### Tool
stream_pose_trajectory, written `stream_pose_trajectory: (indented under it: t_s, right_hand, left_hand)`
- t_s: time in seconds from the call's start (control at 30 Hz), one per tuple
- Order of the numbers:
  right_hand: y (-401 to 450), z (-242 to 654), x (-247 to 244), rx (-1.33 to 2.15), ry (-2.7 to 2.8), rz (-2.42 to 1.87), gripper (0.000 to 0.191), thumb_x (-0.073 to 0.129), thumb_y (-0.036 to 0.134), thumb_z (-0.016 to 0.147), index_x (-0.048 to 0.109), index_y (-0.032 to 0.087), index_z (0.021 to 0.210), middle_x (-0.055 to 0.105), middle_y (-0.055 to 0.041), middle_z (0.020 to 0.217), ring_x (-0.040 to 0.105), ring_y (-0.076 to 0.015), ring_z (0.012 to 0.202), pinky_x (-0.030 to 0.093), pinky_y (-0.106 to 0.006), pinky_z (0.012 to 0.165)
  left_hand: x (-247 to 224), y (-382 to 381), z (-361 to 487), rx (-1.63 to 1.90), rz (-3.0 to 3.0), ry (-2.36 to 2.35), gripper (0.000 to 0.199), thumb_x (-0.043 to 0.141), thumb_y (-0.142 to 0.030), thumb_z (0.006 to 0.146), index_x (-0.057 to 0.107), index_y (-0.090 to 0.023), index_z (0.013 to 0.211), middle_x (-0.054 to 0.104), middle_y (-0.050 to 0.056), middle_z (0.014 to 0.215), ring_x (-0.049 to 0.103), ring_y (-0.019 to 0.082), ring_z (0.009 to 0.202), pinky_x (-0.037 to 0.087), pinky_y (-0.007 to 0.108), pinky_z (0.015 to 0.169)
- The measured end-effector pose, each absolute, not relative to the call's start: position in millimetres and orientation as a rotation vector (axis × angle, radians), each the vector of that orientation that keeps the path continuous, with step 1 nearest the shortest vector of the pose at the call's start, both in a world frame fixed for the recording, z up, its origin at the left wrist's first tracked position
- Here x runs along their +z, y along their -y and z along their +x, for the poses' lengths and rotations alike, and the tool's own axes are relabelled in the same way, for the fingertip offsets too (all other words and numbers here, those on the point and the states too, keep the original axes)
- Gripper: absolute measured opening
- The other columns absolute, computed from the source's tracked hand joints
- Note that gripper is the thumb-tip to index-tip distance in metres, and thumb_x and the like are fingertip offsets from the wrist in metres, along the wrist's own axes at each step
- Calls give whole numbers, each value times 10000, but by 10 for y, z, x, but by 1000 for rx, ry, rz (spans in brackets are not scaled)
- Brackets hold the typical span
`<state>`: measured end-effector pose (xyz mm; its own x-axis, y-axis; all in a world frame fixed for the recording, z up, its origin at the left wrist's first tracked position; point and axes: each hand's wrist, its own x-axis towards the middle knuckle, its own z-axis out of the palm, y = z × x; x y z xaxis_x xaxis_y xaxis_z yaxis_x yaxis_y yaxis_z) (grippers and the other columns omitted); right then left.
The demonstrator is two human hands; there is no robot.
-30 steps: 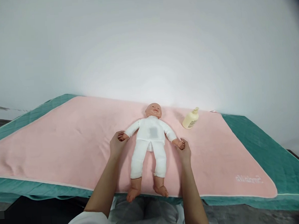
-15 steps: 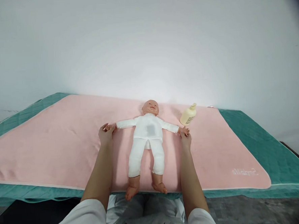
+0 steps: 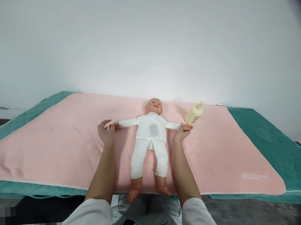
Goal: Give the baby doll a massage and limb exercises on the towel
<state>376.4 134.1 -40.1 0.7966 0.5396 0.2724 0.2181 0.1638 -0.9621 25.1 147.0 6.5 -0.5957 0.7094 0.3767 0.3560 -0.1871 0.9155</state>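
A baby doll in a white top and white trousers lies on its back, arms spread and bare feet toward me. My left hand is at the doll's hand on the left, thumb across it and fingers curled loosely around, partly hiding it. On the other side, my right hand grips the doll's other hand from below, and small doll fingers show past mine. Just beyond that hand stands a pale yellow pump bottle with dark print.
A pink mat with pale lettering at its near right corner lies under the doll. Beneath it is a green quilted mattress, with a white wall behind. The doll's feet reach the near edge.
My right hand has shifted inward and turned around the doll's hand. On the left my fingers have loosened and spread a little. The view has moved slightly.
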Motion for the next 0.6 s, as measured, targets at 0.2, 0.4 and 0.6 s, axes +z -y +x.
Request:
stream_pose_trajectory:
  t_s: [0.2, 0.4, 0.6]
  right_hand:
    - [-1320, 3744, -347, 329, 470, -1282, 578, 454, 385, 856, 244, 162, 1346, 386, -197, 1460, 434, -224, 1372, 388, -438, 1146]
    - [-1320, 3744, -351, 329, 451, -1229, 496, 517, 338, 825, 359, 192, 1272, 472, -164, 1391, 506, -232, 1305, 449, -456, 1097]
    - [-1323, 3735, -349, 350, 419, -1111, 466, 567, 303, 809, 390, 211, 1231, 505, -111, 1342, 497, -192, 1309, 459, -437, 1089]
  left_hand:
    - [69, -939, 477, 1617, 1532, -1479, 214, 642, -340, 787, 656, -216, 961, 672, 62, 1020, 644, 217, 943, 540, 364, 868]
    - [-189, -213, 500, 1232, 2258, -1255, 387, 667, -218, 788, 671, -333, 1158, 577, 69, 1296, 581, 274, 1170, 517, 408, 976]
    - [-99, 115, 402, 989, 2668, -877, 607, 537, -5, 820, 550, -337, 1328, 365, 55, 1527, 372, 292, 1374, 437, 497, 1062]
